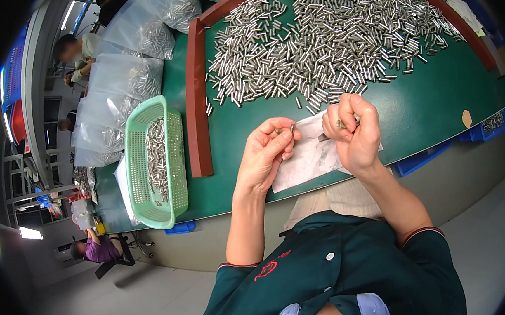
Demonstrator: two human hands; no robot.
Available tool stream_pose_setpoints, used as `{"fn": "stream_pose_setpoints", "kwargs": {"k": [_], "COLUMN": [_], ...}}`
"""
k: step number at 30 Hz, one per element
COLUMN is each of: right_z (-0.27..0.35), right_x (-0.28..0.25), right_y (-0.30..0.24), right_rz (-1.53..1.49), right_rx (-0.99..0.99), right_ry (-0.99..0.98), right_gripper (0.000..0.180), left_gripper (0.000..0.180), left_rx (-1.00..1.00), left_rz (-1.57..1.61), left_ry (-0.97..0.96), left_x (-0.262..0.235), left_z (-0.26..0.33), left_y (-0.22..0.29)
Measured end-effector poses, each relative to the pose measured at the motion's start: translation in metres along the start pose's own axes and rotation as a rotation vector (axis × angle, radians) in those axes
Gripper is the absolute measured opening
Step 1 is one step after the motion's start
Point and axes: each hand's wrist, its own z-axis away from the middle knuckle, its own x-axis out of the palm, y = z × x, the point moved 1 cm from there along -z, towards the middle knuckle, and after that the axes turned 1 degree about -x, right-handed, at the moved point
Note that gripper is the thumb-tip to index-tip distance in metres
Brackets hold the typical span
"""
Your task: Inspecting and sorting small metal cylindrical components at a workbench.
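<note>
My left hand [268,150] is raised over the near edge of the green table, thumb and fingertips pinching a small metal pin [292,128]. Close by on the right, my right hand [353,133] is curled closed with short metal pins [340,124] showing between its fingers; how many it holds is hidden. Beneath both hands lies a pale, marked sheet [303,164] at the table's edge. Beyond them a broad heap of shiny metal pins [314,42] is spread across the table.
A red-brown rail [196,103] borders the heap on the left. Beside it stands a green plastic basket [178,162] with pins inside. Clear plastic bags [144,77] of metal parts line the table's far left. Blue bins [422,158] sit below the right edge. Other people are in the background.
</note>
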Motion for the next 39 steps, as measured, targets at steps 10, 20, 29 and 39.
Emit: {"fn": "stream_pose_setpoints", "kwargs": {"k": [10,20,29,39], "right_z": [0.000,-0.001,0.000,0.000], "right_x": [0.000,0.000,0.001,-0.002], "right_y": [0.000,0.001,0.000,0.001], "right_rz": [0.005,-0.018,0.006,-0.010], "right_rx": [0.003,0.003,0.011,0.014], "right_ry": [0.008,0.026,0.016,0.025], "right_gripper": [0.033,0.036,0.036,0.036], "left_gripper": [0.013,0.025,0.013,0.008], "left_rx": [0.022,0.129,0.431,0.320], "left_rz": [-0.095,0.017,-1.340,-0.951], "left_ry": [0.029,0.082,0.473,0.295], "left_x": [0.002,-0.013,-0.019,-0.004], "left_z": [0.000,0.001,-0.029,-0.001], "left_y": [-0.002,0.010,0.031,0.017]}}
